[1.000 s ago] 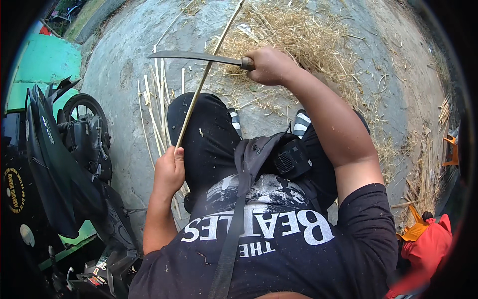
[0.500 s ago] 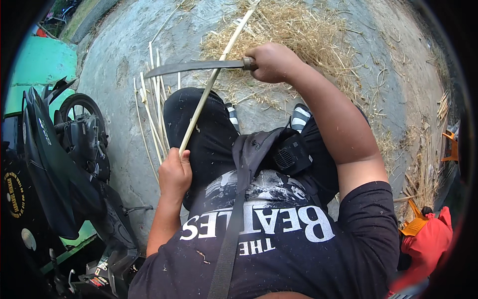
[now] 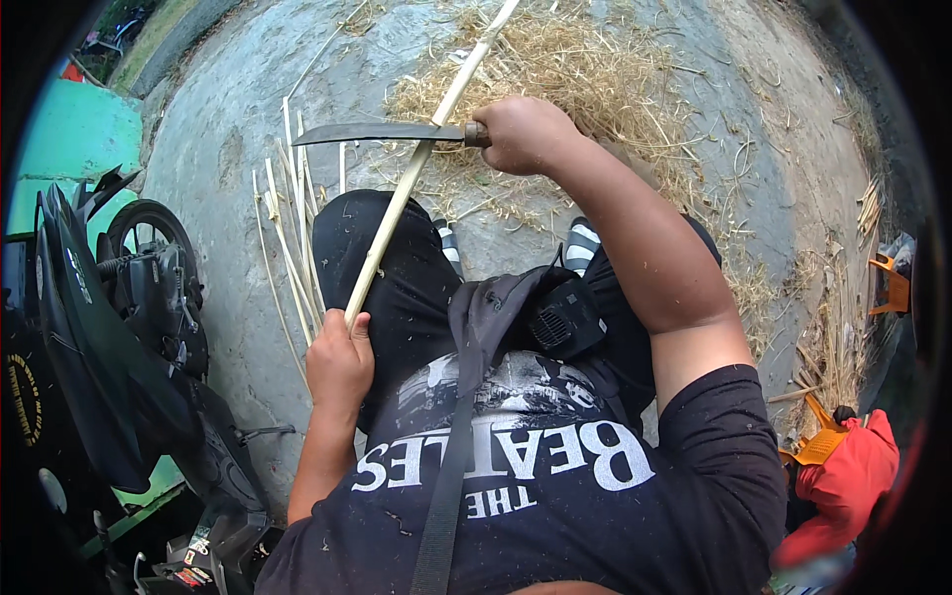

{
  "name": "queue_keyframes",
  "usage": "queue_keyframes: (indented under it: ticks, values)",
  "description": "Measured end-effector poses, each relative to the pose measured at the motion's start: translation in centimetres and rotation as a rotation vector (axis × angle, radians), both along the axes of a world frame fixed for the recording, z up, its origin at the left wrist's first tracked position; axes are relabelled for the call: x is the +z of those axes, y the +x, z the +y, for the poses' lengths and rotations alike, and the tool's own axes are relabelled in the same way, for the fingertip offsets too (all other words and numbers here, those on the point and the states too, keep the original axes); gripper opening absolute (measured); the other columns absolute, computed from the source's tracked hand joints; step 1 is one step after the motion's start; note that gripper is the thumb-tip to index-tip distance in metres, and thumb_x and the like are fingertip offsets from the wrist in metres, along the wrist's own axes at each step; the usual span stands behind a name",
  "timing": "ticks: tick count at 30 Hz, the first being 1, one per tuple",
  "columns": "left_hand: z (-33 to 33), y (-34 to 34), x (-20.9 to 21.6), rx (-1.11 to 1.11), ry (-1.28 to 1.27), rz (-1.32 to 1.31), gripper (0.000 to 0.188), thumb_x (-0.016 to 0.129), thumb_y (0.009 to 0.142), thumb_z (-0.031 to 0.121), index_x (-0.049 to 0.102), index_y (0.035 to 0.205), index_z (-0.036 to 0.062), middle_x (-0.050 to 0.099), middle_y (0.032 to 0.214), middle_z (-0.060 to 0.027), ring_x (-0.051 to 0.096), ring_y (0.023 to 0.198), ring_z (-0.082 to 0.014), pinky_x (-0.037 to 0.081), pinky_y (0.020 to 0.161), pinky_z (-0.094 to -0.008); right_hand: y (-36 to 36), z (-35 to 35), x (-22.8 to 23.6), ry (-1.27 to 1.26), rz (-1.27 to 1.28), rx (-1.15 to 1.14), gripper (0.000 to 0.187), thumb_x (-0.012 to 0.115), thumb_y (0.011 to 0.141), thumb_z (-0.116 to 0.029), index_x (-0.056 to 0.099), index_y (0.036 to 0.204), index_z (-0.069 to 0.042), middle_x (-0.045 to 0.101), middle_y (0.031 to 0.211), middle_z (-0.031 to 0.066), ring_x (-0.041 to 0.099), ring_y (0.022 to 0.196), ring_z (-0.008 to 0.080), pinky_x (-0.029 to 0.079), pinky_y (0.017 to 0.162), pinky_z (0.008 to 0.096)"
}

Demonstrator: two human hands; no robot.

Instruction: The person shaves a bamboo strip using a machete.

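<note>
My left hand (image 3: 339, 363) grips the near end of a long pale bamboo strip (image 3: 416, 169), which slants up and away over my left knee toward the top of the view. My right hand (image 3: 523, 134) holds the handle of a long dark knife (image 3: 377, 133). Its blade points left and lies across the strip, touching it about midway. Several thin split bamboo strips (image 3: 293, 228) lie on the concrete ground (image 3: 218, 178) just left of my knee.
A pile of dry shavings and straw (image 3: 585, 69) covers the ground ahead. A dark motorbike (image 3: 119, 327) stands close on my left beside a green wall (image 3: 69, 139). More cut strips (image 3: 843, 327) and orange objects (image 3: 892, 288) lie at the right edge.
The knife in my right hand has slid along the strip toward me and a little lower. The strip has tilted slightly rightward, and my left hand has shifted a bit with it.
</note>
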State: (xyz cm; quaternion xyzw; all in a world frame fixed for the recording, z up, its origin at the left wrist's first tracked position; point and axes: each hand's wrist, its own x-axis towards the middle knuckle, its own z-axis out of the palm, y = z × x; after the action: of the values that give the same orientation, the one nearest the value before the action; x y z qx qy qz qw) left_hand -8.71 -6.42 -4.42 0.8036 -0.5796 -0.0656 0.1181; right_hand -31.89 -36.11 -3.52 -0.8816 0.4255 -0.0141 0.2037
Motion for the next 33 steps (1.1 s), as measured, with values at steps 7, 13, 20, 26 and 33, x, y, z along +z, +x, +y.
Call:
queue_keyframes:
  ticks: [7,13,20,26,33]
  values:
    - [0.5,0.5,-0.5,-0.015,-0.057,0.057,0.043,0.053,0.105,0.043,0.051,0.088,0.0036,0.062,0.072,-0.0255,0.062,0.069,-0.0521,0.046,0.059,-0.0597,-0.1,-1.7,-0.3,0.134,-0.06,-0.003,0.018,0.066,0.081,-0.018,0.072,0.097,-0.011,0.073,0.092,0.0158,0.071,0.09,0.0365,0.056,0.08,0.0494]
    - [0.5,1.0,-0.9,-0.004,0.025,0.013,0.042,0.054,0.105,0.042,0.052,0.088,0.0037,0.062,0.072,-0.0261,0.062,0.07,-0.0521,0.047,0.059,-0.0589,0.7,1.3,0.6,-0.061,-0.049,0.082,0.017,0.066,0.081,-0.019,0.071,0.096,-0.012,0.073,0.09,0.0167,0.071,0.088,0.0376,0.057,0.079,0.0496]
    - [-0.1,0.6,-0.5,-0.006,-0.008,0.041,0.043,0.054,0.105,0.043,0.051,0.086,0.0038,0.062,0.07,-0.026,0.062,0.069,-0.0525,0.046,0.058,-0.0592,-2.9,-4.5,-1.9,0.093,-0.162,-0.249,0.025,0.065,0.085,-0.021,0.074,0.107,-0.013,0.074,0.099,0.0165,0.072,0.095,0.0343,0.057,0.087,0.0458]
    - [0.6,1.2,-0.9,-0.012,-0.016,0.053,0.045,0.052,0.106,0.043,0.05,0.084,0.003,0.059,0.068,-0.0257,0.061,0.067,-0.052,0.045,0.056,-0.0575,-0.7,0.2,2.7,-0.003,-0.029,0.03,0.023,0.065,0.081,-0.019,0.073,0.102,-0.015,0.074,0.097,0.0144,0.071,0.094,0.0357,0.057,0.084,0.048]
    - [0.0,0.7,-0.5,-0.008,-0.029,0.094,0.044,0.054,0.105,0.042,0.051,0.083,0.0034,0.061,0.069,-0.0264,0.061,0.069,-0.053,0.046,0.058,-0.0588,-1.3,-2.8,-2.1,0.219,-0.22,-0.038,0.029,0.067,0.079,-0.02,0.074,0.106,-0.012,0.074,0.098,0.0174,0.071,0.096,0.0348,0.057,0.084,0.046]
